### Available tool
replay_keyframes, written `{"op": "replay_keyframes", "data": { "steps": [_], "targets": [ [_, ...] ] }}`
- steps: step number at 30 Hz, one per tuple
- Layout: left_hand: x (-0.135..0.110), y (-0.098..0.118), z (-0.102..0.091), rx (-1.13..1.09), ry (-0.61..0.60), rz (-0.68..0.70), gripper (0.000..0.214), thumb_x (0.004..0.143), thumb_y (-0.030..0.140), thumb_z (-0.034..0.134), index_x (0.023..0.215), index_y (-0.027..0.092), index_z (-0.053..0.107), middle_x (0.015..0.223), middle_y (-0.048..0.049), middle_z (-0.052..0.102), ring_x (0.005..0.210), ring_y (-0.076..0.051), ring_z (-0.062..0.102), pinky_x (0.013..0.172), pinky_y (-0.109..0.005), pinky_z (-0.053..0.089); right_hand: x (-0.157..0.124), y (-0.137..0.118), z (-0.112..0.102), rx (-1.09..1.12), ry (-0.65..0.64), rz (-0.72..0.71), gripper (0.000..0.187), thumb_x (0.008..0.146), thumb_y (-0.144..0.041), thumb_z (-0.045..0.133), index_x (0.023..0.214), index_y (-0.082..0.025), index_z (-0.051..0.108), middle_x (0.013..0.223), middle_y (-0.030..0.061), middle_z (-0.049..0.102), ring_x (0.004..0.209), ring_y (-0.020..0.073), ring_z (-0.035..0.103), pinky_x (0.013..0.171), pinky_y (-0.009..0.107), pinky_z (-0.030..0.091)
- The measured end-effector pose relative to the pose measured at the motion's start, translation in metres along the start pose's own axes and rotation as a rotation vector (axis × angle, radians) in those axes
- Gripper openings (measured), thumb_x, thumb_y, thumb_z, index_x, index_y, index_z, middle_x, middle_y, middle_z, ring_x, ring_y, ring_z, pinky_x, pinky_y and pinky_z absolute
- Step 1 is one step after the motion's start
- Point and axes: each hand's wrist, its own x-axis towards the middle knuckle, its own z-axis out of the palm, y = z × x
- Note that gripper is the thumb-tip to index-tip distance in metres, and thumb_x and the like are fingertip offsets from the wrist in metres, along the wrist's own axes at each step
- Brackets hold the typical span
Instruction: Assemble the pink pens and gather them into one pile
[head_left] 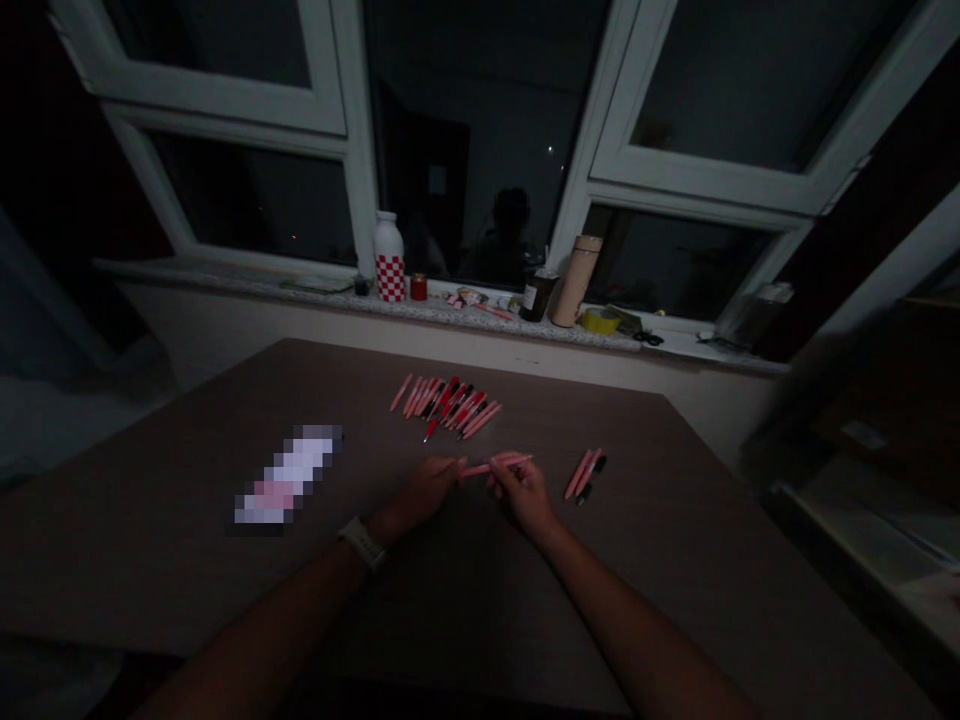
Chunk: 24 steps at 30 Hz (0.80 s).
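Left hand (416,495) and right hand (523,495) close their grip on one pink pen (496,465), I think; two pens (579,473) lie right, roughly fifteen pens (446,407) ahead.

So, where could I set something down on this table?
Bare tabletop lies between the pixelated item and the pen row, and right of the loose pens. It's crowded at the row and around the left hand and right hand, holding a pink pen.
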Motion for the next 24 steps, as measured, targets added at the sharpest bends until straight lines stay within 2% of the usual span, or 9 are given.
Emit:
{"op": "replay_keyframes", "data": {
  "steps": [4,9,14,21,24],
  "targets": [
    [-0.001,0.002,0.002,-0.117,0.039,0.004,0.047,0.091,0.056,0.035,0.078,0.017,0.059,0.057,0.0041,0.044,0.054,-0.014,0.042,0.053,-0.025,0.031,0.003,0.002,0.001,0.04,0.075,0.009,0.036,0.079,-0.052,0.066,0.07,-0.017,0.061,0.056,-0.0032,0.056,0.043,0.0078,0.041,0.044,0.022,0.029],
    [0.002,-0.002,0.001,-0.214,0.078,0.061,0.035,0.083,0.05,0.055,0.094,0.017,0.058,0.069,0.0028,0.052,0.063,-0.013,0.048,0.058,-0.023,0.036,0.007,0.007,-0.003,0.093,0.173,0.102,0.041,0.079,-0.057,0.064,0.067,-0.017,0.06,0.044,-0.0067,0.044,0.038,0.0069,0.033,0.04,0.022,0.021],
    [0.005,-0.009,-0.001,-0.152,0.114,0.039,0.033,0.083,0.049,0.055,0.092,0.016,0.058,0.072,0.0001,0.056,0.067,-0.016,0.051,0.059,-0.024,0.038,0.006,0.004,-0.003,0.123,0.188,0.095,0.041,0.079,-0.056,0.065,0.07,-0.017,0.06,0.047,-0.0056,0.049,0.039,0.0065,0.035,0.041,0.021,0.023],
    [0.006,-0.016,0.0,-0.104,0.109,0.013,0.036,0.087,0.053,0.049,0.089,0.017,0.055,0.065,0.0029,0.051,0.064,-0.015,0.049,0.058,-0.024,0.037,0.007,0.006,-0.003,0.106,0.166,0.09,0.043,0.078,-0.059,0.064,0.068,-0.017,0.06,0.045,-0.0059,0.048,0.038,0.0068,0.037,0.041,0.021,0.024],
    [0.006,-0.015,0.0,-0.096,0.107,-0.004,0.037,0.086,0.054,0.049,0.087,0.017,0.054,0.064,0.0035,0.05,0.063,-0.015,0.048,0.058,-0.025,0.037,0.007,0.008,-0.004,0.121,0.167,0.101,0.042,0.078,-0.058,0.065,0.069,-0.017,0.059,0.049,-0.0049,0.052,0.038,0.0063,0.037,0.04,0.021,0.023]
  ]
}}
